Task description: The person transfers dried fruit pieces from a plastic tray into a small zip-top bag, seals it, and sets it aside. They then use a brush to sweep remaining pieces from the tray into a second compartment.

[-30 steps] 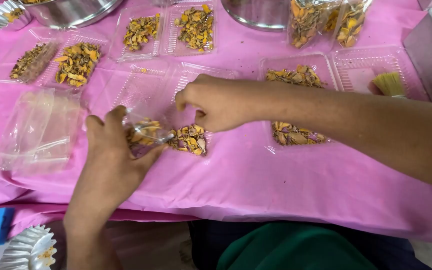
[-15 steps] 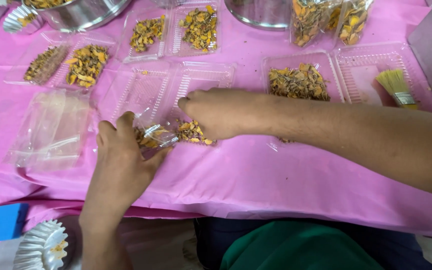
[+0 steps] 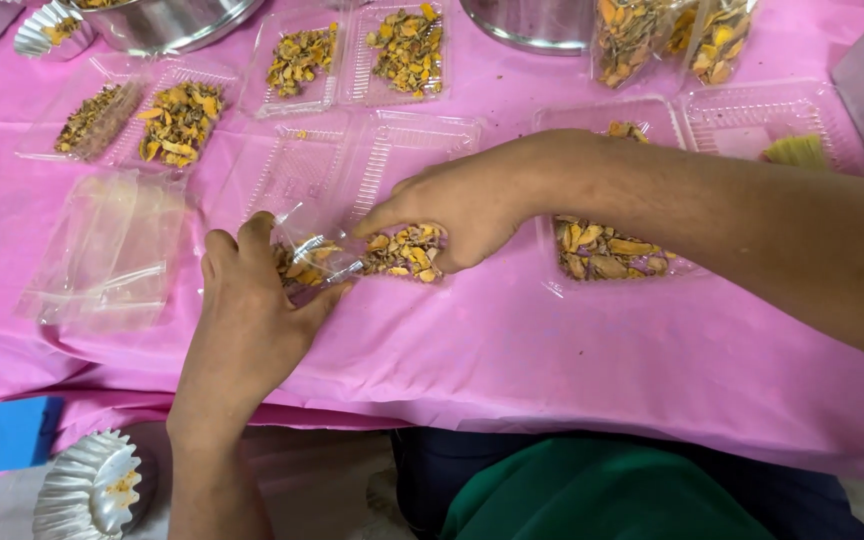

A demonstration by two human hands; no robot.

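Clear plastic bag [image 3: 302, 250] of yellow dried slices held in left hand [image 3: 252, 310] grip; right hand [image 3: 462, 205] pinches slices [image 3: 407, 252].

pink-covered table [image 3: 512, 350] w/ clear plastic trays [image 3: 407, 50] of dried yellow bits, metal bowls [image 3: 167, 20], loose bags [image 3: 107, 250].

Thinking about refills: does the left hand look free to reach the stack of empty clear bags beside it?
Probably yes. The left hand lies just right of the clear bags, with only bare pink tablecloth between.

clear plastic bag [image 3: 314, 252], part-filled, yellow dried pieces [image 3: 404, 250]
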